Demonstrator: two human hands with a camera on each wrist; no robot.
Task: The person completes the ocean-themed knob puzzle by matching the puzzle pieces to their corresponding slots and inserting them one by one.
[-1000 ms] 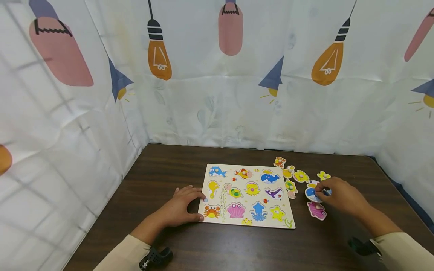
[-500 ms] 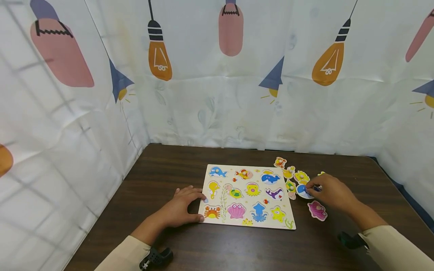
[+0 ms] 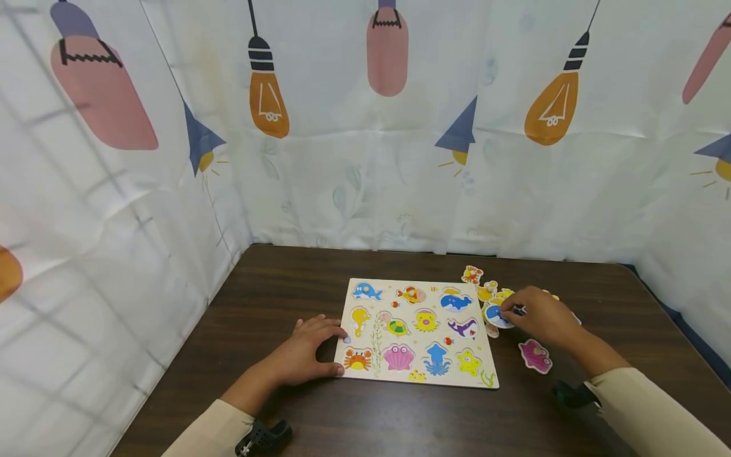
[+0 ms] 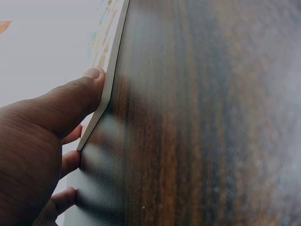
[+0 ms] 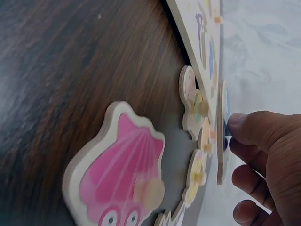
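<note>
A wooden puzzle board (image 3: 457, 380) printed with colourful sea animals lies on the dark table. My left hand (image 3: 311, 351) rests at its left edge, thumb near the front corner and fingers further along the side. Over the loose pieces to the right of the board, my right hand (image 3: 542, 315) pinches a blue whale puzzle piece (image 3: 494, 315) by its knob. In the right wrist view, this piece (image 5: 222, 141) appears edge-on at the thumb and finger. Below the right hand lies a pink shell piece (image 3: 535, 356), its round knob upward.
A crab piece (image 3: 471, 274) lies by the board's back right corner, with a yellow piece (image 3: 487, 291) beside it. Other loose pieces are partly hidden under the right hand and whale piece. A patterned white curtain (image 3: 342, 190) hangs behind the table.
My right hand has moved left with the whale piece, toward the board's right edge. It now overlaps the turtle and yellow pieces. My left hand and the board stay put.
</note>
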